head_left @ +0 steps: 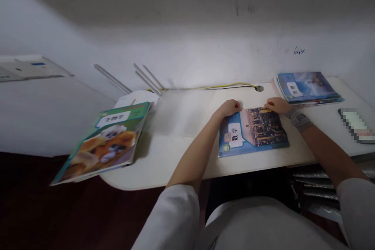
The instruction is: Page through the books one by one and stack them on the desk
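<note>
A blue textbook (pixel 253 131) with a city photo on its cover lies flat on the white desk (pixel 181 152) in front of me. My left hand (pixel 230 108) curls over the book's far left corner. My right hand (pixel 277 105), with a grey band on the wrist, grips the far right corner. Both hands have their fingers closed on the book's top edge.
A green book (pixel 102 144) with an orange animal cover hangs over the desk's left edge. Other blue books (pixel 307 88) are stacked at the back right. A yellow cable (pixel 231 84) runs along the wall to a desk hole. A blurred flat object (pixel 356 125) lies at the right.
</note>
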Demonstrator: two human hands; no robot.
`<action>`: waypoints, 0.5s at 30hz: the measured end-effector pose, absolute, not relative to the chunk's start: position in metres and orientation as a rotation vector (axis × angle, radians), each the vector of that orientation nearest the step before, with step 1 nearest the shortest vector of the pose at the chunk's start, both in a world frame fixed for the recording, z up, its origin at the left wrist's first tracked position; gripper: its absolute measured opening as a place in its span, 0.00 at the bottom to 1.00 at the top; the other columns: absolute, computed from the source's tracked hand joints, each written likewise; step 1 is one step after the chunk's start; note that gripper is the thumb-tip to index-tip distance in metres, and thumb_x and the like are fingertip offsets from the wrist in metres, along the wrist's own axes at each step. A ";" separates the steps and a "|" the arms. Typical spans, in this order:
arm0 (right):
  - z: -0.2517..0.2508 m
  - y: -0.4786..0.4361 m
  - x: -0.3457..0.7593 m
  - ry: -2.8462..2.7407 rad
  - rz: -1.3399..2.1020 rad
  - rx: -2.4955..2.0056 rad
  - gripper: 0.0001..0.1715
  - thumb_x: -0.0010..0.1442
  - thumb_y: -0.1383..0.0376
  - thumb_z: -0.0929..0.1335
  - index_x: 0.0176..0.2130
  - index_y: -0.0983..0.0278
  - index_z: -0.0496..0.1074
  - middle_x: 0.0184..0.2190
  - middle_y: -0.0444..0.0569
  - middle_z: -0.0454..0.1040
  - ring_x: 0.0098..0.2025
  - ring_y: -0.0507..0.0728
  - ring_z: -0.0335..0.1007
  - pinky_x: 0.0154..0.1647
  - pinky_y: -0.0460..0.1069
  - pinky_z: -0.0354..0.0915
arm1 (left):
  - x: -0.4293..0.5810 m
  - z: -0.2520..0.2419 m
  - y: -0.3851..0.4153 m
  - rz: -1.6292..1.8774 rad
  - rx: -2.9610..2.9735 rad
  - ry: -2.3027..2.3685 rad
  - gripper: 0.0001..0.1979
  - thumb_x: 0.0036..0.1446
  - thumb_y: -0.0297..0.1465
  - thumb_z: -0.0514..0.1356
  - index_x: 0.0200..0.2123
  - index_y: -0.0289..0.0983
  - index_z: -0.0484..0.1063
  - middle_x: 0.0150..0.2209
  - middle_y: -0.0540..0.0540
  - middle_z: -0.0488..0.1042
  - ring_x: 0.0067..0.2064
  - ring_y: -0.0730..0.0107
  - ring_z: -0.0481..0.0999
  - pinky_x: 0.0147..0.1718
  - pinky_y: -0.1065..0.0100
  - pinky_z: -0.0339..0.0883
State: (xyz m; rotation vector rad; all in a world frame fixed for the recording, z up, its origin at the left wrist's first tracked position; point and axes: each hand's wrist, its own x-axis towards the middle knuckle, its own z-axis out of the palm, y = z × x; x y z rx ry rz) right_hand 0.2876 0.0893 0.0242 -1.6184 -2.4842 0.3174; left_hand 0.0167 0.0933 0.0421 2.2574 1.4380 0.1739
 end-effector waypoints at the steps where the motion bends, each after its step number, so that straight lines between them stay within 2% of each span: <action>1: 0.025 0.088 0.283 -2.502 0.310 -1.591 0.15 0.60 0.58 0.64 0.29 0.65 0.73 0.27 0.48 0.72 0.31 0.54 0.64 0.32 0.47 0.53 | 0.017 0.042 0.094 0.159 2.268 1.438 0.10 0.52 0.31 0.58 0.32 0.35 0.79 0.30 0.46 0.79 0.35 0.65 0.75 0.37 0.69 0.65; 7: 0.027 0.079 0.247 -2.556 0.281 -1.436 0.12 0.61 0.60 0.66 0.40 0.65 0.72 0.35 0.50 0.74 0.36 0.55 0.67 0.36 0.46 0.56 | 0.017 0.044 0.089 0.112 2.331 1.457 0.12 0.57 0.32 0.56 0.35 0.34 0.79 0.33 0.44 0.80 0.36 0.66 0.76 0.35 0.70 0.65; 11: 0.025 0.084 0.233 -2.602 0.298 -1.449 0.10 0.62 0.61 0.65 0.35 0.65 0.73 0.33 0.50 0.75 0.34 0.55 0.67 0.34 0.47 0.54 | 0.017 0.045 0.086 0.063 2.370 1.479 0.13 0.59 0.32 0.54 0.35 0.35 0.78 0.34 0.44 0.80 0.36 0.66 0.76 0.36 0.71 0.64; 15: 0.026 0.089 0.230 -2.631 0.303 -1.480 0.12 0.62 0.61 0.65 0.32 0.64 0.74 0.31 0.48 0.76 0.33 0.54 0.67 0.33 0.47 0.53 | 0.020 0.045 0.085 0.021 2.400 1.546 0.15 0.61 0.37 0.54 0.34 0.35 0.77 0.36 0.42 0.79 0.38 0.63 0.77 0.38 0.69 0.65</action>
